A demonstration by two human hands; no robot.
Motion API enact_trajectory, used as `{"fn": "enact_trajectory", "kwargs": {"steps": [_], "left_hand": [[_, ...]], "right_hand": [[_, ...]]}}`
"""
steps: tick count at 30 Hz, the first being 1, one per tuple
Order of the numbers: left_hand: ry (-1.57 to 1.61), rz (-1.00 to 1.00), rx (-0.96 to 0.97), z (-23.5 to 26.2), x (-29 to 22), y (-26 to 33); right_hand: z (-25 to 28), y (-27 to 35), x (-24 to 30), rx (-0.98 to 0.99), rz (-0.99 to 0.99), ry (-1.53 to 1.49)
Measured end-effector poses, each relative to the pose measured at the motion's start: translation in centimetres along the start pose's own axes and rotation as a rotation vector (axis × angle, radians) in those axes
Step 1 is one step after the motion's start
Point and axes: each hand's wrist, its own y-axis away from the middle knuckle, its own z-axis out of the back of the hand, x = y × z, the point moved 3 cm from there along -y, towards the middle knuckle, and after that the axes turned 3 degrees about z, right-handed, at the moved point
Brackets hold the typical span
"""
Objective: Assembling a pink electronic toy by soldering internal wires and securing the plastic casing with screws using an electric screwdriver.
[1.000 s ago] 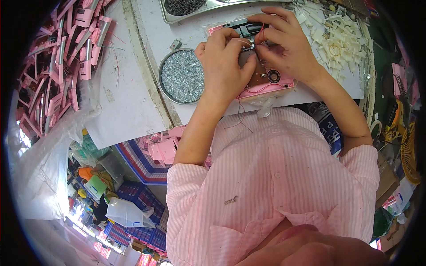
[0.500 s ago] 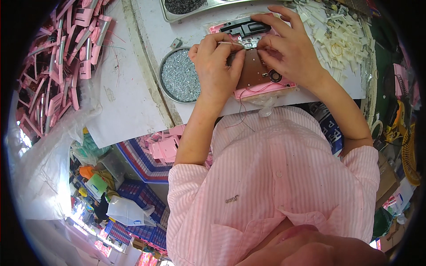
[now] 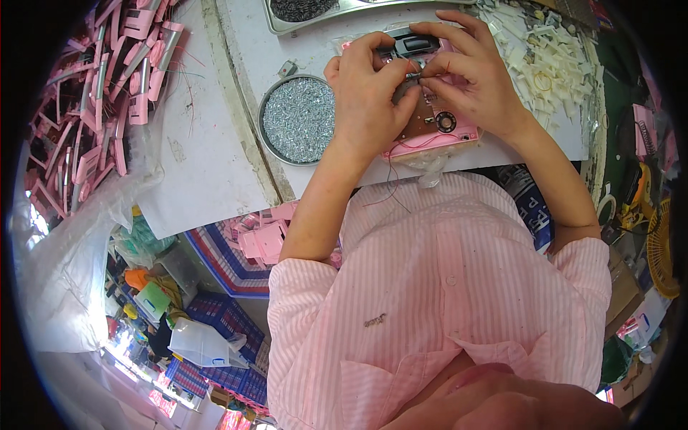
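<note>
A pink plastic casing (image 3: 403,149) lies on the table in front of me, with a brown board (image 3: 416,127) set in it. A black plastic piece (image 3: 417,46) sits at its far end, and a round black part (image 3: 446,122) near its right corner. Over the casing's left side, my left hand (image 3: 369,93) has thumb and forefinger closed on something small, hidden by the fingers. My right hand (image 3: 473,82) meets it from the right, thumb and forefinger pinched at the same spot, other fingers raised. What either pinch holds is too small to name.
A round tin of small silvery screws or pins (image 3: 297,118) stands left of my hands. Beyond lies a metal tray (image 3: 287,26) with dark small parts. White plastic pieces (image 3: 545,68) are heaped at right, pink casings (image 3: 97,100) at far left. Thin wires (image 3: 390,188) hang off the near edge.
My left hand has shifted right and now covers more of the board. Both pinches have come together, and the black piece at the far end looks turned or moved slightly.
</note>
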Motion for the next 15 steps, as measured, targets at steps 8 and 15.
{"fn": "enact_trajectory", "kwargs": {"steps": [8,15], "left_hand": [[-0.113,-0.072,-0.086,0.6,0.2,0.7],[-0.125,-0.080,-0.105,0.9,1.0,1.5]], "right_hand": [[0.6,-0.3,1.3,0.025,-0.023,0.110],[-0.8,-1.5,1.6,0.040,0.081,0.149]]}}
